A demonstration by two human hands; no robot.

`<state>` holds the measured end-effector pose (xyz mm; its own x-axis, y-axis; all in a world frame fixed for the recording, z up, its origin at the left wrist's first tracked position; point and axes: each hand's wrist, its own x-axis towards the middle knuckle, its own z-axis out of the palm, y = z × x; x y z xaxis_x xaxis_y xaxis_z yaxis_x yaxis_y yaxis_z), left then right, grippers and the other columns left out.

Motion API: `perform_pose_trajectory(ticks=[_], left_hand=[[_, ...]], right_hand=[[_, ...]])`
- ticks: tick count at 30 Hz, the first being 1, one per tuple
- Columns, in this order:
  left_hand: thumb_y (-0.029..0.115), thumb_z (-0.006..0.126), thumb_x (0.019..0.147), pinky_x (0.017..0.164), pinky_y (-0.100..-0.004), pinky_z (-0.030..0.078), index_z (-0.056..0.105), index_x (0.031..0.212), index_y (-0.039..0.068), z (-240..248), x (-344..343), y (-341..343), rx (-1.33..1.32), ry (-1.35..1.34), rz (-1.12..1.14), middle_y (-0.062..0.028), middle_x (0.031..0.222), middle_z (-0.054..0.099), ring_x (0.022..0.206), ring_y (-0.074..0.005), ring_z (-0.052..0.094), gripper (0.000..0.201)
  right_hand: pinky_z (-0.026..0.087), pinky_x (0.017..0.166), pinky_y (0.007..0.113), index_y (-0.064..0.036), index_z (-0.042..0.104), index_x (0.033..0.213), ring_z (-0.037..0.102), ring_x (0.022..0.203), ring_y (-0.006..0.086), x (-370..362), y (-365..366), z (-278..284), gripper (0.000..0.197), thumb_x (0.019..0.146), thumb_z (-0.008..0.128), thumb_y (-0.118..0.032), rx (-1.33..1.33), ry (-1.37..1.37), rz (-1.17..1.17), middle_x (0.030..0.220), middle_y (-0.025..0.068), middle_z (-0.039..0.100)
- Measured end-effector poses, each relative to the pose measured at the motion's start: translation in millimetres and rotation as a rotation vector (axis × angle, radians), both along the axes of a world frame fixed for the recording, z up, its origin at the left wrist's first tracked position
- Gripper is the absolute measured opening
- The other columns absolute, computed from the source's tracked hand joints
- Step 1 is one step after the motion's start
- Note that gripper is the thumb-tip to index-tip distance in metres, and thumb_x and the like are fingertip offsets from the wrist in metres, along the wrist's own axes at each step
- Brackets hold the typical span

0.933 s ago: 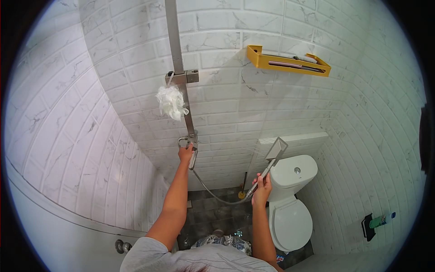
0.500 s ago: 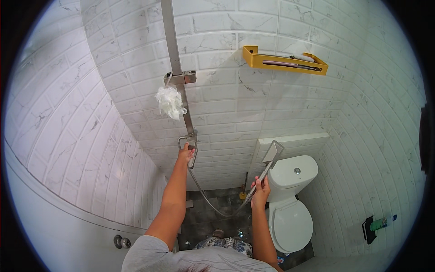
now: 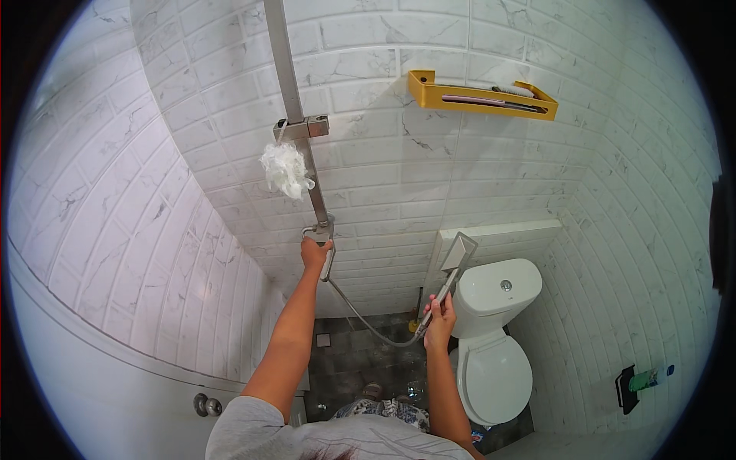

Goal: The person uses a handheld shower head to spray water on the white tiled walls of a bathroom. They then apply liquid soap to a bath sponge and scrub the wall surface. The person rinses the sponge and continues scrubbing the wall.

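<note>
In my right hand (image 3: pixel 439 322) is a grey hand shower (image 3: pixel 458 257), gripped by its handle with the square head tilted up, left of the toilet tank. A flexible metal hose (image 3: pixel 356 313) hangs from the handle and curves up toward the wall. My left hand (image 3: pixel 316 252) is closed around the shower mixer (image 3: pixel 322 232) at the foot of the metal riser bar; the hand hides much of it. A white mesh bath puff (image 3: pixel 287 170) hangs by its cord from the bar's bracket (image 3: pixel 301 128), above my left hand.
A white toilet (image 3: pixel 497 381) with its lid down stands right of my right hand. A yellow wall shelf (image 3: pixel 483 100) holds slim items. On the right wall, a black holder (image 3: pixel 626 389) carries a green bottle (image 3: pixel 649 378). A door knob (image 3: pixel 206 405) is at lower left.
My left hand has turned on the mixer, its back now uppermost and its thumb to the right. My right hand still holds the hand shower in nearly the same place.
</note>
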<state>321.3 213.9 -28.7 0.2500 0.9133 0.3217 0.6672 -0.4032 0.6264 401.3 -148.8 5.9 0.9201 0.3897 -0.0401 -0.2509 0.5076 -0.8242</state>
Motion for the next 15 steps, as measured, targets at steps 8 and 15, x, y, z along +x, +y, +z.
perform_pose_trajectory(ticks=[8, 15], left_hand=[[0.039, 0.074, 0.069, 0.057, -0.0329, 0.05, 0.06, 0.08, -0.007, -14.3, -9.2, 27.3, -0.569, -0.406, -0.056, -0.0145, 0.072, 0.064, 0.06, -0.022, 0.064, 0.049], [0.044, 0.07, 0.074, 0.062, -0.0363, 0.051, 0.055, 0.088, -0.006, -36.6, 1.0, 32.8, -1.003, -0.775, 0.018, -0.0103, 0.079, 0.062, 0.067, -0.0198, 0.065, 0.054]], right_hand=[[0.044, 0.064, 0.021, -0.0004, 0.038, 0.133, 0.049, 0.069, 0.0082, 2.1, 9.4, -2.8, 0.045, 0.09, 0.049, -0.002, 0.024, -0.012, 0.0, 0.094, 0.0047, 0.056], [0.044, 0.063, 0.021, 0.0005, 0.034, 0.136, 0.05, 0.07, 0.0089, -0.8, 11.8, -3.8, 0.048, 0.09, 0.049, -0.002, -0.008, 0.0, 0.007, 0.095, 0.0057, 0.057]])
